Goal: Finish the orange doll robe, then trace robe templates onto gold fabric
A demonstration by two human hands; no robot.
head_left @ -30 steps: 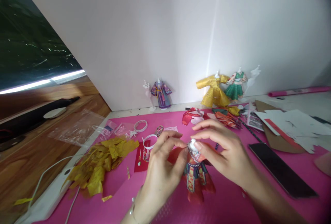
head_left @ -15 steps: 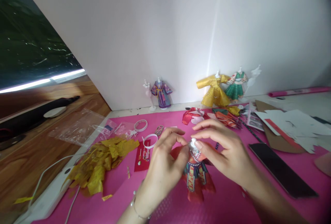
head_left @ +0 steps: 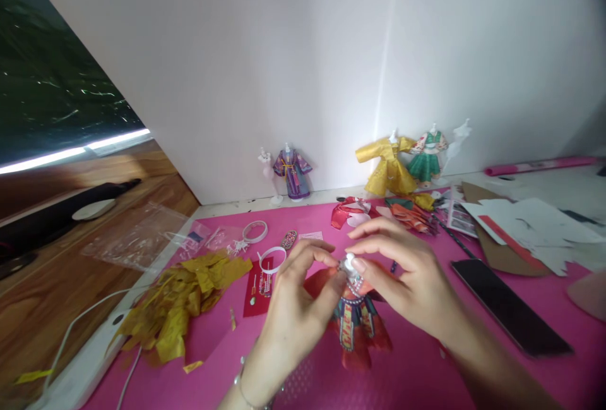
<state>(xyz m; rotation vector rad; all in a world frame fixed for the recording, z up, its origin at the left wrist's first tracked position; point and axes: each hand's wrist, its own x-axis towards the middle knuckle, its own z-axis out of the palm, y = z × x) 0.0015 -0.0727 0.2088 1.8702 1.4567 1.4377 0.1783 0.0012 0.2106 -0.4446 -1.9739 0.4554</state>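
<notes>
A small dress form in a red and dark green outfit lies on the pink mat below both hands, with bead strings across its chest. My left hand pinches at the left side of its neck and shoulder. On the other side, my right hand has its thumb and index finger at the white neck knob, its other fingers curved above. The left fingertips partly hide the outfit's shoulder. Red fabric shows behind my left fingers.
Crumpled yellow fabric, tape rings and a red card lie left. Dressed forms stand by the wall. A black phone and white paper pieces lie right.
The view has shifted slightly, moving most things a little left in the picture. Both hands stay at the neck of the dress form, with only slight finger movement.
</notes>
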